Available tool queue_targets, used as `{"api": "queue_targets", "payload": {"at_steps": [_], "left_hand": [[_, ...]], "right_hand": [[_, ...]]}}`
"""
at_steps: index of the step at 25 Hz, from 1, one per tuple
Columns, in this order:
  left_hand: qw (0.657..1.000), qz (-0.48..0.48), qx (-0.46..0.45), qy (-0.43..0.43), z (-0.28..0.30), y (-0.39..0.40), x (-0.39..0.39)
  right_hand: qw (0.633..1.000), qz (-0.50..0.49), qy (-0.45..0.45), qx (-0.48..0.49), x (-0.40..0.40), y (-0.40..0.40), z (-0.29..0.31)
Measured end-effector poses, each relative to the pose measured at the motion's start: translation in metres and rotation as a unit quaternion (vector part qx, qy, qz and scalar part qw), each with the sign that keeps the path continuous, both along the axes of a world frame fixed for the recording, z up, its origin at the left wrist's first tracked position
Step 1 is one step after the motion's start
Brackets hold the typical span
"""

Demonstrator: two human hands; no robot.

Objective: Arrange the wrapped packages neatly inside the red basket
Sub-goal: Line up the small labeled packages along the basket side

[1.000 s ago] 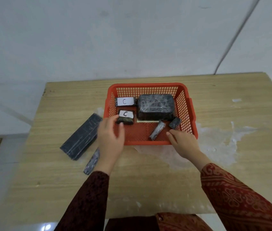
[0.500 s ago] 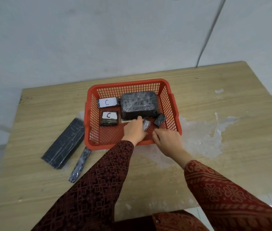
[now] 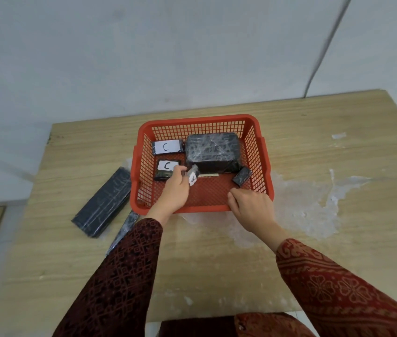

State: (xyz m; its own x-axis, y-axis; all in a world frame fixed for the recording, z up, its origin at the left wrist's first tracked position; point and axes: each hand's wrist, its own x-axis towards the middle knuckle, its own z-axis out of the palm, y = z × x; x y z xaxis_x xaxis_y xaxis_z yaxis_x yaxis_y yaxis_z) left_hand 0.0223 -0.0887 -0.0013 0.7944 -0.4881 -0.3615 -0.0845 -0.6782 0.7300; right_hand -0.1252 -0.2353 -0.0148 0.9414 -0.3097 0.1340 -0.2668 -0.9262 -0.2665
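The red basket point(image 3: 255, 122) sits mid-table. Inside it lie a large black wrapped package point(image 3: 213, 149) at the back right, two small packages with white "C" labels point(image 3: 167, 147) point(image 3: 165, 169) on the left, and a small black package point(image 3: 242, 175) by the right wall. My left hand point(image 3: 175, 190) reaches into the basket and grips a thin wrapped package point(image 3: 192, 175) with a white label, lifted off the floor. My right hand point(image 3: 251, 207) rests on the basket's front rim, fingers curled on it.
Left of the basket on the wooden table point(image 3: 338, 113) lie a long black wrapped package point(image 3: 103, 203) and a thin wrapped stick point(image 3: 125, 228), partly under my left sleeve. White residue point(image 3: 309, 205) marks the table right of the basket. A wall stands behind.
My left hand went from the left "C" package across to the thin package, took it and carried it left and up. My right hand stayed at the front rim.
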Motion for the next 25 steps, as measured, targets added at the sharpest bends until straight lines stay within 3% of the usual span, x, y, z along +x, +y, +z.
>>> {"api": "queue_targets", "payload": {"at_steps": [3, 7, 10, 14, 19, 25], "left_hand": [[0.998, 0.059, -0.011, -0.008, 0.0, 0.022, 0.013], [0.999, -0.004, 0.053, 0.012, -0.001, 0.055, 0.036], [0.987, -0.11, 0.099, -0.053, -0.003, 0.055, 0.045], [0.939, -0.211, 0.169, -0.213, -0.009, 0.04, 0.052], [0.917, -0.179, 0.154, -0.322, -0.016, 0.037, 0.064], [0.901, -0.183, 0.173, -0.352, -0.023, 0.038, 0.059]], "right_hand": [[1.0, 0.003, -0.002, -0.005, -0.001, 0.0, -0.001], [1.0, 0.004, -0.013, -0.015, -0.001, 0.0, -0.001], [1.0, -0.002, -0.017, -0.018, 0.0, 0.002, -0.001], [1.0, -0.015, -0.013, -0.022, 0.0, 0.003, -0.002], [0.999, -0.025, -0.018, -0.027, 0.002, 0.004, -0.003], [0.998, -0.04, -0.039, -0.034, 0.002, 0.006, -0.007]]}}
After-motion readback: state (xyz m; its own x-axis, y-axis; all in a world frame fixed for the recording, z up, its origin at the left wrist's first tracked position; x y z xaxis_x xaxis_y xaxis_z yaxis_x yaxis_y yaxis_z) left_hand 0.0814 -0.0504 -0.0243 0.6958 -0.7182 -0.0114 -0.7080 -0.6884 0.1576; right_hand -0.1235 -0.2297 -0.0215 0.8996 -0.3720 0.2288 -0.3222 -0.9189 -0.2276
